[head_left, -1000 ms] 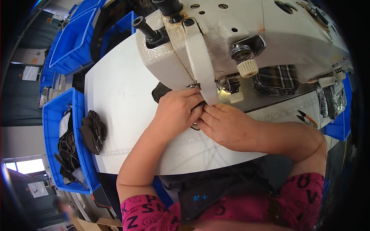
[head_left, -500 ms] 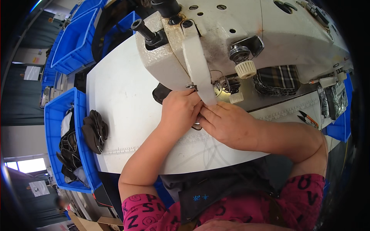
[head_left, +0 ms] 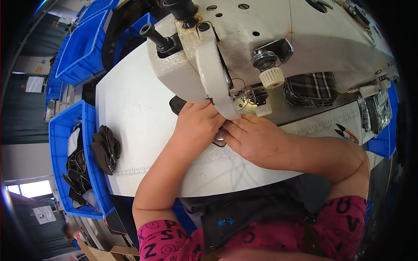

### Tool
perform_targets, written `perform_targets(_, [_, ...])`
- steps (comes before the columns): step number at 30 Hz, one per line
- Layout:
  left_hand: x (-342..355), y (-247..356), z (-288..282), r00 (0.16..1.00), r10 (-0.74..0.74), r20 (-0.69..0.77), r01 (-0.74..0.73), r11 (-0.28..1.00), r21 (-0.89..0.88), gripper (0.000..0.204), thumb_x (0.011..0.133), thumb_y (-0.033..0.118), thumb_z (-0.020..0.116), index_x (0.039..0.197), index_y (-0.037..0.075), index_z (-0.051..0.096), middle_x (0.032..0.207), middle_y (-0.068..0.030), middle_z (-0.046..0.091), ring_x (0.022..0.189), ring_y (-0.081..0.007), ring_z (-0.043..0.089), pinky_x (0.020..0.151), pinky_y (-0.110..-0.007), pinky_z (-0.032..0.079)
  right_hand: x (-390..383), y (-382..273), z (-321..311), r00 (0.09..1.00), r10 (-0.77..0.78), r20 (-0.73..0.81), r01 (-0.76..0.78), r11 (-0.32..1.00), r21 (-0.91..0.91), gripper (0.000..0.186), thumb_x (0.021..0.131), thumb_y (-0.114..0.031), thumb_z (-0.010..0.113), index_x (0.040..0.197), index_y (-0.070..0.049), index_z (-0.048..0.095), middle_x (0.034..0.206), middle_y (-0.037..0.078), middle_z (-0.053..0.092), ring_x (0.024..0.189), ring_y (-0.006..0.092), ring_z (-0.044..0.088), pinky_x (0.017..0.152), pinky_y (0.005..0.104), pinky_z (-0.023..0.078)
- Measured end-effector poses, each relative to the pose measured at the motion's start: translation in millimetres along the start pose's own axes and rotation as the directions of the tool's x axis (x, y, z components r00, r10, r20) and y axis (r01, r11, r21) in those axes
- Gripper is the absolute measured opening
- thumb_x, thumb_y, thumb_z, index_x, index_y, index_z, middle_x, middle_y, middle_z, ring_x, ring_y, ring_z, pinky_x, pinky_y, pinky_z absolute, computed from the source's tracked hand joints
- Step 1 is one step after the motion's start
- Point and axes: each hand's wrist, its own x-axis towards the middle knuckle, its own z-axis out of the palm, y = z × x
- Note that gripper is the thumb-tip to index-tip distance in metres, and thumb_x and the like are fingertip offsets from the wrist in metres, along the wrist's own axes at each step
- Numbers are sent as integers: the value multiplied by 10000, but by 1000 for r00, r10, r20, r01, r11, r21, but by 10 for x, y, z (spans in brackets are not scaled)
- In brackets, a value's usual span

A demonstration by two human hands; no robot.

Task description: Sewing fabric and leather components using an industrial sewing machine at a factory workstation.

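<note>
A white sewing machine [head_left: 244, 39] stands over the table, its needle area partly hidden behind the curved white front arm. Right below it, my left hand [head_left: 197, 124] and my right hand [head_left: 257, 141] meet, fingers bent and pressed together at the fingertips. Between them they grip a dark fabric piece [head_left: 176, 105]. One end of it shows beyond my left hand, and a small edge with something shiny shows between the hands. My fingers and the machine cover the rest of it.
At the left, a blue bin [head_left: 54, 152] holds dark fabric pieces; a dark fabric stack [head_left: 105, 150] lies beside it. Plaid pieces [head_left: 310, 90] sit under the machine's arm. Orange-handled thread snips [head_left: 347, 133] and a plastic-wrapped packet [head_left: 378, 113] are at the right. Ruler markings [head_left: 209, 157] cross the white table [head_left: 135, 108].
The view has shifted a little, so the machine appears slightly further left. My hands stay together at the fabric, the left one slightly further left in the picture.
</note>
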Motion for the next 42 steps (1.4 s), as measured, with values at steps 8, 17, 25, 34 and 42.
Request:
perform_targets(8, [-53, -15, 40, 998, -48, 35, 49, 998, -39, 284, 715, 22, 726, 993, 52, 778, 1099, -23, 737, 1054, -235, 690, 879, -381, 546, -12, -10, -22, 992, 36, 118, -40, 999, 33, 377, 903, -152, 598, 1209, 51, 681, 1223, 191, 678, 1243, 318, 601, 1054, 439, 487])
perform_targets(17, [-60, 38, -47, 981, -119, 156, 130, 989, -67, 330, 721, -7, 728, 1046, 33, 771, 1128, -39, 727, 1024, -255, 693, 840, -373, 568, 9, 20, -25, 999, -11, 52, 12, 1000, -11, 279, 835, -155, 633, 1036, 31, 682, 1048, 167, 687, 1073, 305, 648, 899, 365, 537])
perform_targets(25, [12, 356, -79, 953, -246, 174, 265, 959, -96, 436, 735, 1, 733, 1171, -3, 719, 1178, -115, 704, 971, -324, 690, 824, -389, 589, -22, 103, -269, 979, 10, 204, -31, 994, 102, 188, 836, -128, 624, 979, -22, 686, 1026, 114, 691, 1042, 257, 658, 865, 364, 548])
perform_targets(34, [32, 399, -5, 962, -251, 111, 259, 963, -69, 456, 748, 26, 713, 1203, -6, 699, 1154, -106, 676, 994, -315, 676, 839, -400, 577, -12, 151, -305, 970, 77, 233, -123, 973, 193, 142, 832, -98, 622, 945, -24, 665, 949, 119, 678, 865, 249, 696, 773, 396, 573])
perform_targets(42, [29, 390, 66, 961, -255, 111, 254, 967, 18, 372, 822, 84, 673, 1179, -20, 689, 1159, -90, 647, 1054, -262, 617, 732, -328, 598, 6, 147, -286, 955, 92, 280, -125, 987, 101, 134, 819, -108, 632, 909, -14, 665, 943, 121, 674, 829, 254, 706, 737, 376, 575])
